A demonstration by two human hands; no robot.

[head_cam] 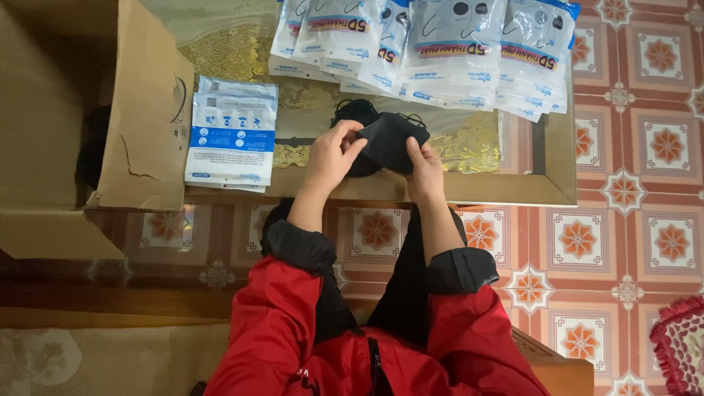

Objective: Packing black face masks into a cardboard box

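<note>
Both forearms extended forward, red sleeves pushed back, dark cuffs bunched at mid-forearm. Left hand [331, 156] and right hand [424, 171] close together, fingers curled, thumbs and fingertips pinching.

A low glass-topped surface [535, 187] with a wooden frame was seen over gold lace. At twelve o'clock, overlapping packets of masks [433, 51] were spread; at nine o'clock, a small stack of blue-and-white packets [231, 136] was laid beside a cardboard box [147, 117]. A pile of black masks [356, 114] was set at the centre.
</note>
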